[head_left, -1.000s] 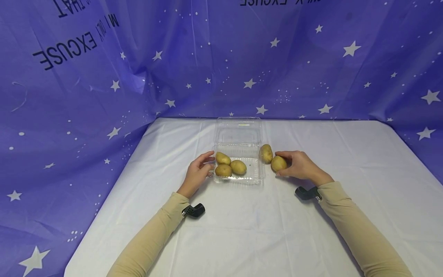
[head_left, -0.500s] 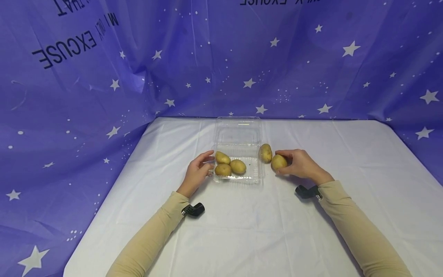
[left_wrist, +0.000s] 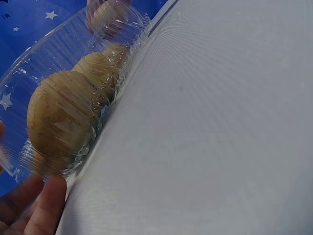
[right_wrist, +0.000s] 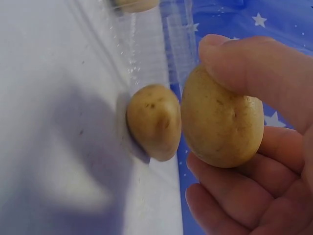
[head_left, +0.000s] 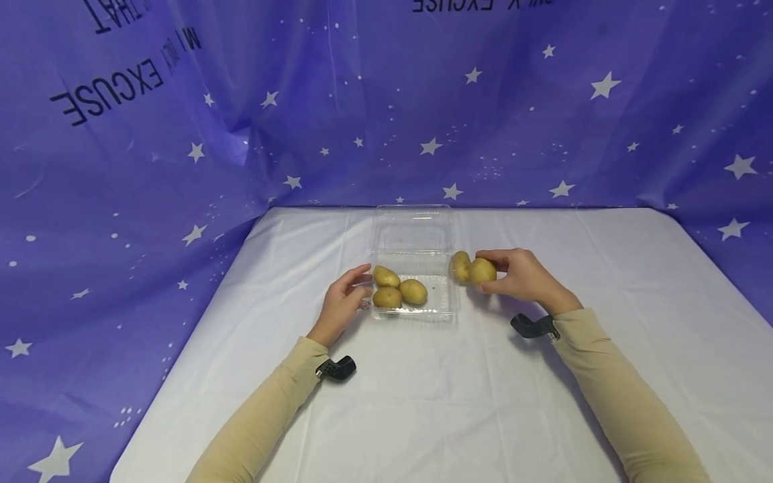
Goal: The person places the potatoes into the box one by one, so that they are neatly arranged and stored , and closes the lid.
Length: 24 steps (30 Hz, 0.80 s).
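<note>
Between thumb and fingers, my right hand (head_left: 524, 278) holds a potato (right_wrist: 222, 120) above the table. Just behind it, a second potato (head_left: 461, 267) lies on the cloth beside the container's right wall; the held one partly covers it in the head view. The clear plastic container (head_left: 441, 298) has its lid (head_left: 412, 231) folded back, away from me. Inside, toward the left, sit three potatoes (head_left: 413, 292). My left hand (head_left: 343, 305) is at the container's left side, its fingers loosely bent. In the left wrist view, its fingertips (left_wrist: 51, 196) appear to touch the container's lower corner.
A white cloth (head_left: 417, 402) covers the table. Behind and to the sides hangs a purple curtain (head_left: 386, 121) with white stars and black lettering. Each wrist carries a small black camera (head_left: 338, 368) near the sleeve's cuff.
My right hand has lifted its potato off the cloth and moved it slightly up and left, in front of the other loose potato. The left hand stays at the container's side.
</note>
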Motion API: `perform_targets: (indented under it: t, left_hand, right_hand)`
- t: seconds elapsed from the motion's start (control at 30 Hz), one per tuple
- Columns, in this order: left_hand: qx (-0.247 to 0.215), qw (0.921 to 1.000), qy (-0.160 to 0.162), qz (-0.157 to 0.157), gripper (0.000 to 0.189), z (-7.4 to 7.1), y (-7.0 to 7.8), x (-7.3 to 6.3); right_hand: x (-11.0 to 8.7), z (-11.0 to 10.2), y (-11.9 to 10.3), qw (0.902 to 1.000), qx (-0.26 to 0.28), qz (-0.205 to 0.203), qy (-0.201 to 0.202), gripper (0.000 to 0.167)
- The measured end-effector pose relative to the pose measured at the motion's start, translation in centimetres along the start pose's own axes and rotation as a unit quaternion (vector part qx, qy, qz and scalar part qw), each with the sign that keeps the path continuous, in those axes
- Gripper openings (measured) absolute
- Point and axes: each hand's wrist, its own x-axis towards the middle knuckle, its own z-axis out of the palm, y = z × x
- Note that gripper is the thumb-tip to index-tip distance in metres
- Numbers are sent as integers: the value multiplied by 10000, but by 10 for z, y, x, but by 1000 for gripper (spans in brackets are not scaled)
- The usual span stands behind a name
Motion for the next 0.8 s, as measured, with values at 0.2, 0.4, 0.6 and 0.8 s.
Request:
perform_targets:
  t: [0.2,0.4,0.6,0.8]
  left_hand:
    - [-13,10000,1,43,54,-1,-2,0]
    - [-20,10000,12,31,54,-1,-2,1]
    - [72,9999,14,93,55,-1,-5,2]
    - [70,10000,8,8,54,-1,3,0]
  right_hand:
    - [7,2,-7,9999,-9,-103,12,68]
    - [14,3,-17,9996,-105,-241,36,67]
    - [22,6,-25,9997,-61,-245,23,66]
    - [30,13,-32,9995,94,-310,14,65]
